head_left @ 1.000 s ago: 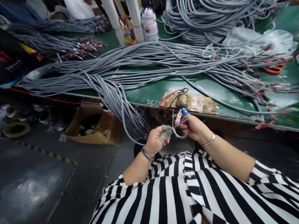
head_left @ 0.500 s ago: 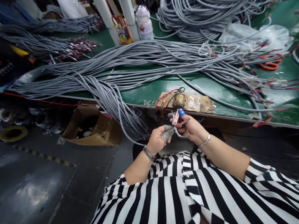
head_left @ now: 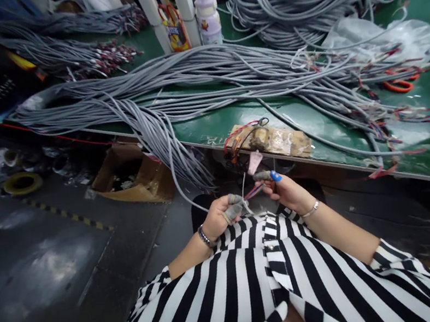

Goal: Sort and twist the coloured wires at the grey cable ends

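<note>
Close to my body, my left hand [head_left: 221,216] pinches the end of a grey cable, with grey covers on its fingertips. Thin coloured wires [head_left: 254,192], reddish and dark, run from that end across to my right hand [head_left: 285,188]. Its fingers are closed on the wires, with blue tape on the thumb and a grey cover on one finger. Just above the right fingertips is a small pinkish-white piece [head_left: 255,161]; I cannot tell what it is or whether the hand holds it. A pale strand [head_left: 245,195] dangles between the hands.
A long bundle of grey cables [head_left: 191,73] lies along the green table [head_left: 201,130], part of it drooping over the edge. A taped wooden block [head_left: 278,140] with wires sits at the front edge. Orange-handled scissors [head_left: 399,85], a bottle [head_left: 208,18] and a cardboard box [head_left: 130,176] are nearby.
My hands have moved apart, the right one outward and slightly down, the left one to the left. The coloured wires now stretch between them. The view has shifted a little.
</note>
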{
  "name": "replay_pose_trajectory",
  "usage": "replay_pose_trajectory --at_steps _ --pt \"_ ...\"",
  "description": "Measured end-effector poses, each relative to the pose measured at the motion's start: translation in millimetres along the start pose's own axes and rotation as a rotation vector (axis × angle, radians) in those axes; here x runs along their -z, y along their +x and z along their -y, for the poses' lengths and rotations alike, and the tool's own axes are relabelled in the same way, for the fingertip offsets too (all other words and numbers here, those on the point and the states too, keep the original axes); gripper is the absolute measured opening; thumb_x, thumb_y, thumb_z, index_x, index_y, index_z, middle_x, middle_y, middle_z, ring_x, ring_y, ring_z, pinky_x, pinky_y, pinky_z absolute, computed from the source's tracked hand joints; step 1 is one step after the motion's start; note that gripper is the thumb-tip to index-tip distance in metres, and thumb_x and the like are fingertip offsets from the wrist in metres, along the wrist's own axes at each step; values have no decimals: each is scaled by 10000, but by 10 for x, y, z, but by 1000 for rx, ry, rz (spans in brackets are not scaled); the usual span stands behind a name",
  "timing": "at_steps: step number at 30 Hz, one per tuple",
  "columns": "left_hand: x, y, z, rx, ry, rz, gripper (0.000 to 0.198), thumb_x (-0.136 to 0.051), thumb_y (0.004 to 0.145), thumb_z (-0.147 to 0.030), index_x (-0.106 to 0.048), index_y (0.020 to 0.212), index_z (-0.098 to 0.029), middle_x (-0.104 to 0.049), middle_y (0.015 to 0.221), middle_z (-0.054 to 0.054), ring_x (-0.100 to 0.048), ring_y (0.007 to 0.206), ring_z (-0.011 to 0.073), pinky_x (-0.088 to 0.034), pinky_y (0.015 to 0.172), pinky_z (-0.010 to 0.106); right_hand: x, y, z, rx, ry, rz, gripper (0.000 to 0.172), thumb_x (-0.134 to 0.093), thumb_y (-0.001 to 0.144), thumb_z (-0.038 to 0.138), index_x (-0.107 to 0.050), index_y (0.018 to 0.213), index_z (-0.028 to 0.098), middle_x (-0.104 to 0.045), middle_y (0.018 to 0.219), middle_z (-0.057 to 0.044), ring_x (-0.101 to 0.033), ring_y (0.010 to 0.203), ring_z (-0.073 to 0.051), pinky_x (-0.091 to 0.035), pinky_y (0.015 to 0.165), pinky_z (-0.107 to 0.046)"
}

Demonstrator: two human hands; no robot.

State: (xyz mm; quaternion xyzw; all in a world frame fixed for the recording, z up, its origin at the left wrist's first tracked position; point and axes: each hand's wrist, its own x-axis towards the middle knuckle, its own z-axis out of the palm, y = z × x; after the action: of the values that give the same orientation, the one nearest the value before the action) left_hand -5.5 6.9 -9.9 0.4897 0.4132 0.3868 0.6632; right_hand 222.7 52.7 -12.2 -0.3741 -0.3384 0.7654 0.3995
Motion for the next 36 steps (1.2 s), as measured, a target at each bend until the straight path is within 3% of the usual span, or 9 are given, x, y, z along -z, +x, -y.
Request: replay_pose_trajectory --at_steps 5,10,15,18,20,25,29,31,36 --pt "36 7 49 -8 -24 -110 389 -709 766 -484 -654 893 -120 -611 591 7 -509 476 70 -408 477 187 -31 -76 -24 165 -287 40 470 -631 782 585 -688 1018 182 -646 880 -71 -454 629 -120 -316 480 -228" --pt "-34 -17 13 -103 186 -258 316 -674 800 -419 -671 913 -124 -661 637 25 -542 468 79 -428 460 188 -145 -222 25 537 -738 -224 332 -550 875 503 -690 831 205 -646 738 -55 -553 660 -175 -443 605 -303" --pt "-60 -34 12 -242 442 -287 210 -639 815 -304 -701 946 -152 -692 687 36 -587 541 112 -485 546 229 -406 -428 203 779 -1185 1 178 -622 826 286 -723 960 228 -700 821 -80 -630 726 -198 -500 673 -319" --pt "-43 -29 39 -346 590 -331 87 -683 743 -244 -705 792 -175 -671 648 29 -592 593 142 -497 619 268 -554 -380 204 789 -1361 118 368 -546 827 158 -674 1157 256 -699 1137 -83 -661 932 -213 -520 779 -318" --pt "-36 -24 54 -365 616 -367 55 -711 681 -209 -685 716 -178 -659 637 28 -591 610 153 -496 640 283 -595 -295 159 776 -1435 183 457 -508 799 81 -652 1193 262 -682 1205 -68 -661 970 -213 -517 804 -317" --pt "-37 1 48 -170 293 -335 168 -685 731 -259 -667 863 -156 -654 660 12 -596 589 126 -481 550 234 -488 -151 66 769 -1427 216 413 -490 703 9 -683 1008 209 -731 1012 -82 -668 893 -211 -508 762 -302" --pt "-22 36 25 -59 15 -412 285 -723 726 -355 -622 880 -138 -626 635 -6 -572 533 91 -430 467 180 -360 -200 72 729 -1388 268 371 -483 727 17 -668 991 201 -714 981 -81 -662 856 -191 -502 731 -280" --pt "-21 51 20 -57 -13 -423 297 -733 719 -364 -614 869 -137 -624 630 -8 -563 521 82 -428 468 176 -332 -249 94 748 -1339 217 296 -506 788 70 -663 1001 202 -703 959 -80 -654 834 -186 -501 721 -281" --pt "-68 67 3 -53 -19 -398 330 -753 696 -380 -605 862 -136 -640 662 3 -594 561 96 -473 514 199 -359 -286 160 729 -1258 -118 202 -543 892 290 -650 1042 206 -663 899 -84 -611 763 -192 -476 673 -302"
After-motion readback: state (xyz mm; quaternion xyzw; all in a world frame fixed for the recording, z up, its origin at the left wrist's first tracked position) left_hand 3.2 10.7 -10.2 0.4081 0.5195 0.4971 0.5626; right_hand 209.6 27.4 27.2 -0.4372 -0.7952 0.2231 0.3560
